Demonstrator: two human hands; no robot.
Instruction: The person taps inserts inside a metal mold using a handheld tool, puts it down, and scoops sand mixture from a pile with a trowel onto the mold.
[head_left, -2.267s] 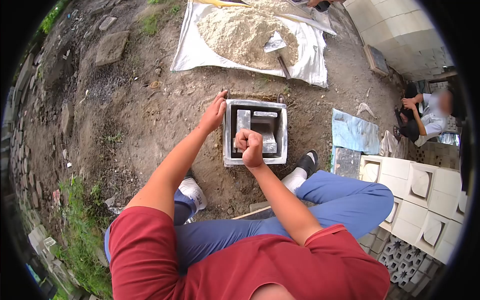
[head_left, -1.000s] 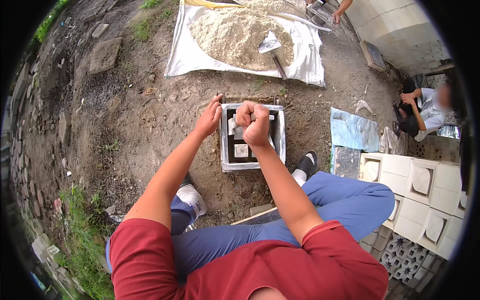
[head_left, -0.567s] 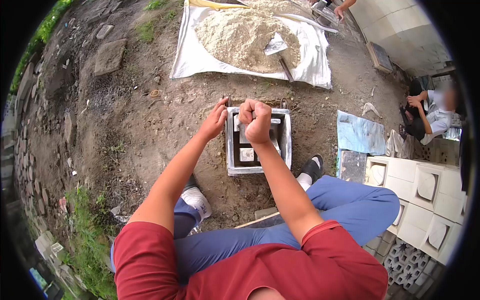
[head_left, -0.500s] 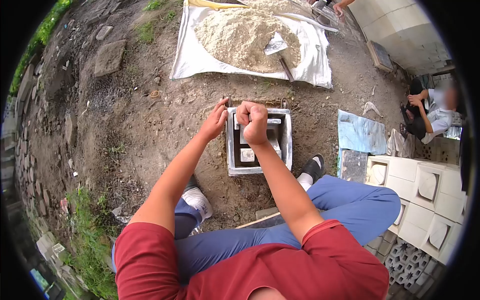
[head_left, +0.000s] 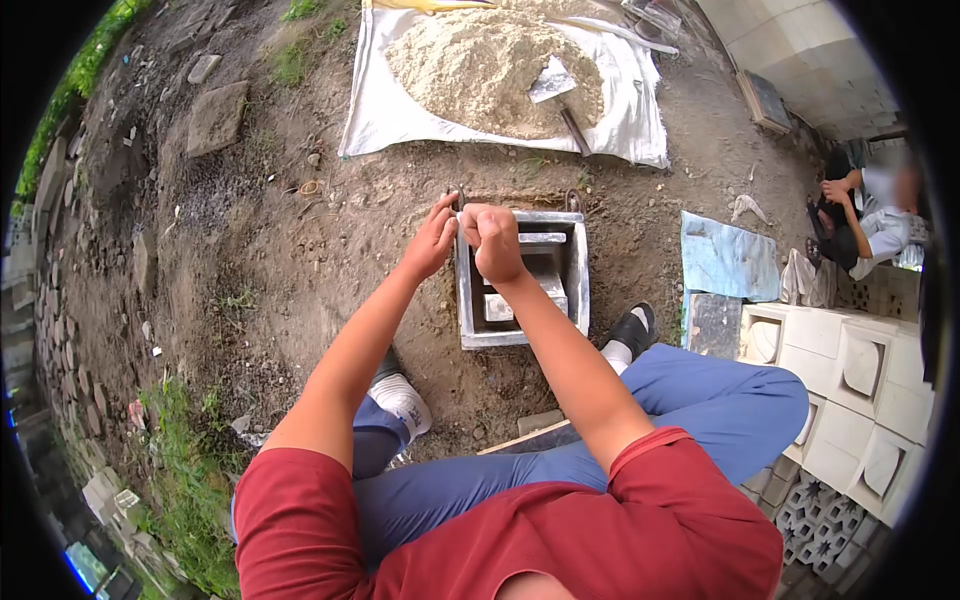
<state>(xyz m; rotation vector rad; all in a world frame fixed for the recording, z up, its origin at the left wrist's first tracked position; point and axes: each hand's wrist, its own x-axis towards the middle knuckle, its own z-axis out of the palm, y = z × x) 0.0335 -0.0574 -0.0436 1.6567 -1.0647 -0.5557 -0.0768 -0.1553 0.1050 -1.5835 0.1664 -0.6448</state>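
"Fingers [head_left: 442, 214] first, in the head view?"

"I see the left hand [head_left: 433, 240] extended, loosely spread, at the far left corner of the metal box [head_left: 582, 275], probably bracing it. The right hand [head_left: 490, 240] is curled into a fist over that side; I can't tell whether it grips anything."

"And the box?"

"On the ground [head_left: 310, 300], ahead of the feet [head_left: 403, 402], likely for easy reach. Beyond, a sandy heap [head_left: 460, 80] lies on a white sheet [head_left: 638, 135], apparently to keep it clean."

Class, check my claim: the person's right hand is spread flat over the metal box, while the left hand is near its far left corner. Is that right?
Not quite: the head view shows the right hand curled into a fist, not spread flat, over the metal box.
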